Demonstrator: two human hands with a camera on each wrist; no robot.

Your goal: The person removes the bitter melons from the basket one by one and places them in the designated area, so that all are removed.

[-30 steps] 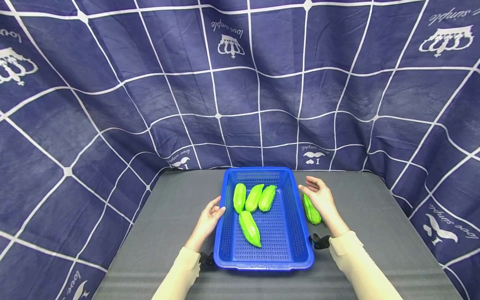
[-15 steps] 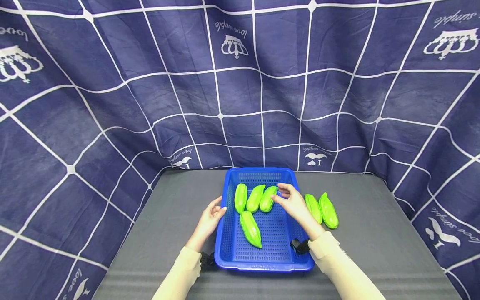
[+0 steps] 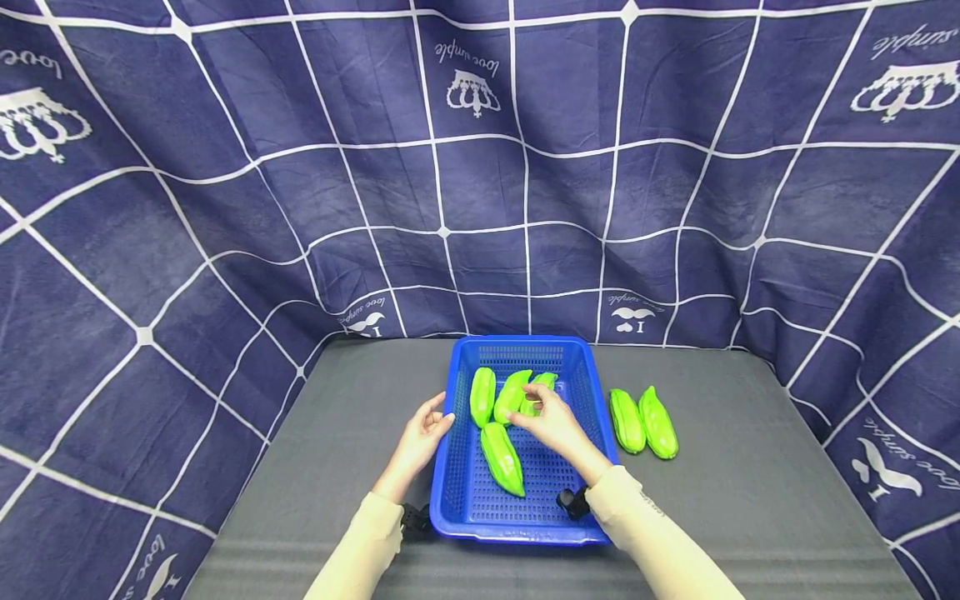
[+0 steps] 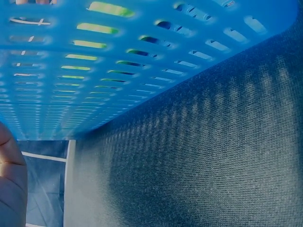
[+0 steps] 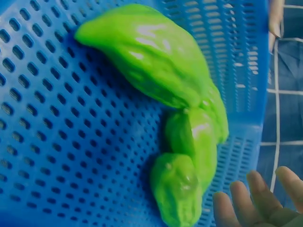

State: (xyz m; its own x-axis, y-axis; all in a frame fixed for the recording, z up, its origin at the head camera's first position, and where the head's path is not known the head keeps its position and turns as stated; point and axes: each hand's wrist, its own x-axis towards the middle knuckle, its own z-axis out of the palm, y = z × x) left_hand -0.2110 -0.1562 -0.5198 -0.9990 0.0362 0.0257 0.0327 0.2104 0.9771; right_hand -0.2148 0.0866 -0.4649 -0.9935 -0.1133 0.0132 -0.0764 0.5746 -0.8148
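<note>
Four-sided and blue, a perforated plastic basket [image 3: 540, 533] stands lengthwise before me. In it lie several glossy green, ridged, tapered vegetables like bitter melons: one in front [image 3: 502, 458], a leftmost one [image 3: 483, 398], a middle one [image 3: 512, 398], and a right one [image 3: 550, 381] partly covered by my right hand [image 3: 553, 422]. That hand hovers over the basket, its fingers spread apart around the middle and right vegetables; in the right wrist view its fingertips [image 5: 258, 184] stand clear of them. My left hand [image 3: 422, 433] holds the basket's left rim, thumb near the top edge.
Two more green vegetables, a left one [image 3: 628, 421] and a right one [image 3: 658, 423], lie side by side on the dark grey table [image 3: 735, 500] right of the basket. A blue gridded cloth [image 3: 555, 192] hangs behind and around the table.
My right hand has moved left from above the vegetables on the table, over the right rim, to above those in the basket. The left hand and basket have stayed put.
</note>
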